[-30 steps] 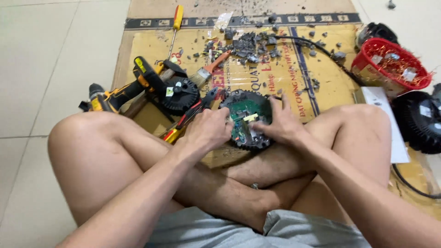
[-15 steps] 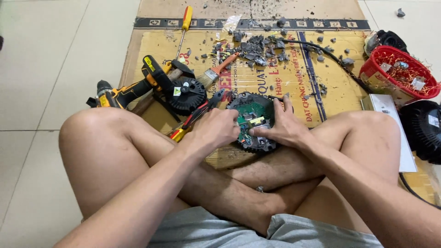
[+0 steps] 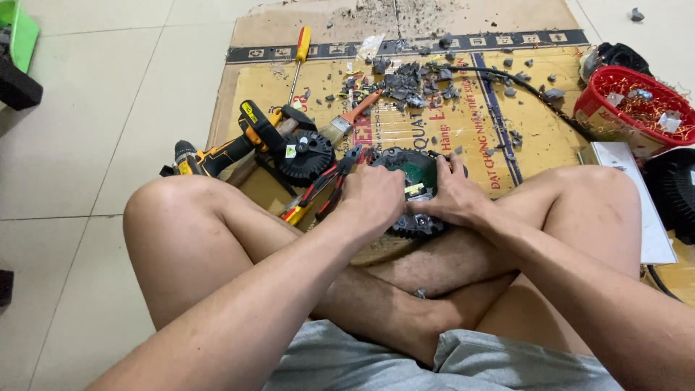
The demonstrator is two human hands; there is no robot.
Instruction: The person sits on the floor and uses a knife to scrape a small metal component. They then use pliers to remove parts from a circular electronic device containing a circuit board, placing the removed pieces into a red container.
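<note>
A round black housing with a green circuit board (image 3: 415, 176) rests on my crossed shins. My left hand (image 3: 373, 197) covers its left side, fingers curled over the board. On the right side my right hand (image 3: 450, 194) grips the rim, fingers spread along the top edge. Both hands press on the part from opposite sides. What lies under my palms is hidden.
Flattened cardboard (image 3: 463, 116) covers the tile floor. On it lie a yellow-black cordless drill (image 3: 224, 150), a black finned disc (image 3: 306, 156), red pliers (image 3: 322, 190), a paintbrush (image 3: 349, 118), a screwdriver (image 3: 299, 58), grey debris (image 3: 409, 81), a black cable (image 3: 521, 87). A red basket (image 3: 630, 108) stands right.
The view has tilted and shifted, so the cardboard appears lower and further right. My hands stay on the round part; the right hand's fingers have slid slightly along its rim.
</note>
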